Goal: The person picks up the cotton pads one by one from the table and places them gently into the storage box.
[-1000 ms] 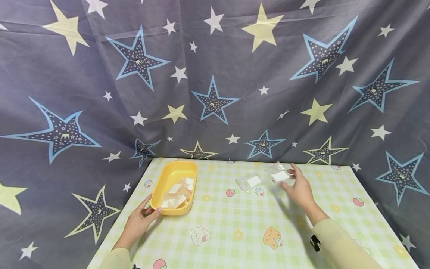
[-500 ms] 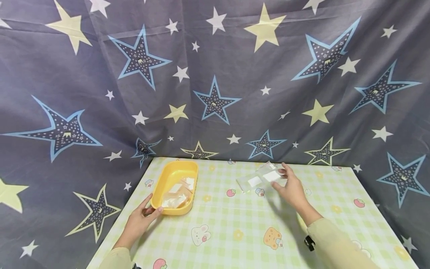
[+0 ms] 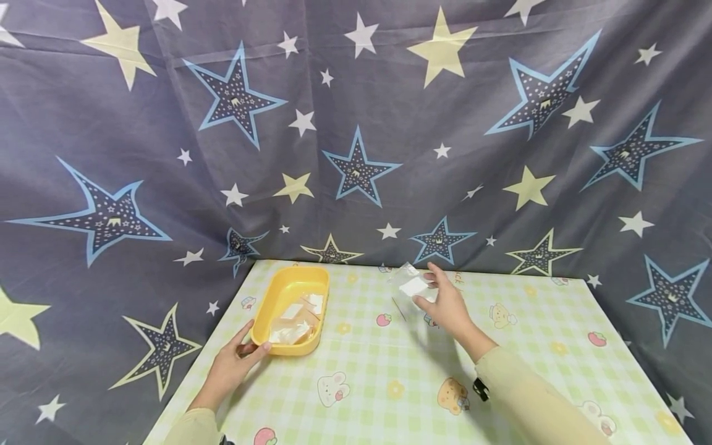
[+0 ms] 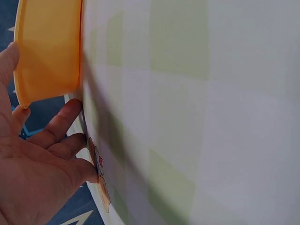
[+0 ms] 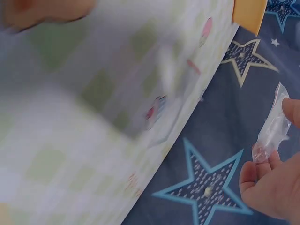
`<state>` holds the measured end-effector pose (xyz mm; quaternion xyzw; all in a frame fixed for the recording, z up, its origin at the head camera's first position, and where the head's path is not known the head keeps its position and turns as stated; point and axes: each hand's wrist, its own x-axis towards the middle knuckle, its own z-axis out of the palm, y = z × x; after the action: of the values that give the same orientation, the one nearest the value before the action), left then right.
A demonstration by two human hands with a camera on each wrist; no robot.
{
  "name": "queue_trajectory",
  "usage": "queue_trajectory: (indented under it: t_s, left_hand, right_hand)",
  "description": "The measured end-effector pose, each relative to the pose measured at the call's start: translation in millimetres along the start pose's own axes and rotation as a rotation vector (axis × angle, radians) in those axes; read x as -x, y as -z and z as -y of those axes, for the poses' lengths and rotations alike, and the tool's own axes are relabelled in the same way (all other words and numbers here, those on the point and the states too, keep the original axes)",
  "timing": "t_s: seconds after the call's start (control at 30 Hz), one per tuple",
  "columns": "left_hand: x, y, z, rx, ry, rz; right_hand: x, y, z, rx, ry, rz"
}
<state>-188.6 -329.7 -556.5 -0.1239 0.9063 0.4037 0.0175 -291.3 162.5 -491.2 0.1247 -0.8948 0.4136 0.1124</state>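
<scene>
My left hand [image 3: 229,366] holds the near left corner of a yellow plastic basket [image 3: 261,304], thumb on its rim and fingers against the outer wall. Several small clear bags with white pieces [image 3: 293,318] lie inside it. In the left wrist view the basket's orange-looking wall [image 4: 49,51] shows, thumb at the rim. My right hand [image 3: 449,306] pinches a small clear plastic bag [image 3: 413,284] with a white rectangle in it, raised above the table. Below that, a second clear bag [image 5: 171,112] lies flat on the cloth, partly hidden in the head view by the held bag and hand.
A table with a green checked, cartoon-printed cloth [image 3: 361,352] carries everything. Behind it and along the sides hangs a dark curtain [image 3: 356,93] printed with stars.
My right hand has moved left with the clear bag, from right of the bag on the table to over it. My left hand and the basket have stayed in place.
</scene>
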Motion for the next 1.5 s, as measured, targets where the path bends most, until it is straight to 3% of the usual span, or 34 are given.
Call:
queue_trajectory:
  t_s: [0.27,0.67,0.83,1.23,1.5]
  left_hand:
    - [-0.1,1.5,-1.0,-0.006,0.009,0.002]
    - [2.6,0.5,-3.8,0.006,0.012,0.019]
    - [2.4,1.7,-4.2,0.002,0.016,0.023]
    - [3.6,1.5,-0.8,0.009,0.012,0.022]
    - [3.1,0.4,-2.3,0.007,-0.004,0.006]
  right_hand:
    - [-21,-29.6,35,-0.017,0.060,0.016]
    - [-40,-76.7,79,-0.023,0.065,0.141]
    - [-43,-101.8,94,-0.076,0.053,0.166]
    - [-29,-162.8,130,-0.319,-0.184,0.208]
    - [-26,-174.2,142,-0.365,-0.264,0.191]
